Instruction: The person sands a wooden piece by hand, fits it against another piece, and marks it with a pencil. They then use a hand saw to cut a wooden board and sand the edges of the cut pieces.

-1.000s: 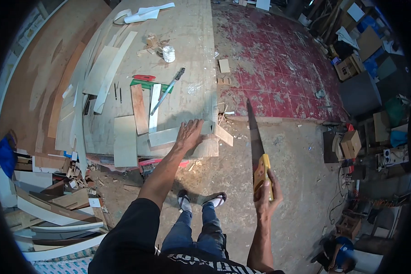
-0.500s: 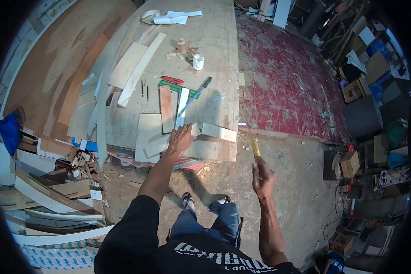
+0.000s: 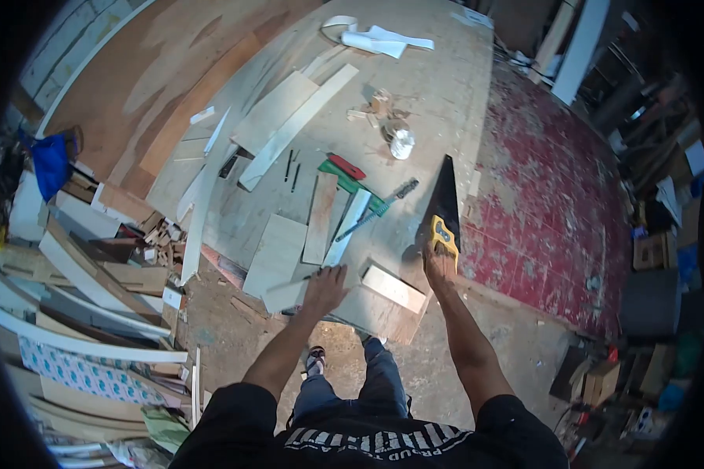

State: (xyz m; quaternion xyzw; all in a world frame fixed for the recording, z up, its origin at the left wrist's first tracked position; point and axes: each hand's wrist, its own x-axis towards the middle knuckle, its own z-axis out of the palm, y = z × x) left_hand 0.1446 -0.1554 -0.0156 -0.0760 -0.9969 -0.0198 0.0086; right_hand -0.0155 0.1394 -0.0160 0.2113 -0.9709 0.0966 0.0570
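Observation:
My right hand [image 3: 438, 262] grips the yellow handle of a hand saw [image 3: 444, 205], whose dark blade points away from me over the right part of the plywood worktop [image 3: 438, 94]. My left hand [image 3: 324, 288] presses flat on a pale wooden strip [image 3: 289, 294] at the worktop's near edge. Just right of that hand lies a short pale offcut [image 3: 393, 288]. Between the two hands the near corner of the top shows.
On the worktop lie a brown board [image 3: 319, 217], pale boards [image 3: 278, 111], a green square [image 3: 350, 182], a red tool [image 3: 346, 166], a long metal tool [image 3: 377, 209] and a white cup [image 3: 401, 144]. Scrap wood [image 3: 94, 273] is piled left. Red floor [image 3: 547, 203] lies right.
My right hand swung the saw from beside the table up over the worktop's right side. My left hand stayed pressed on the strip. My view shifted closer over the table.

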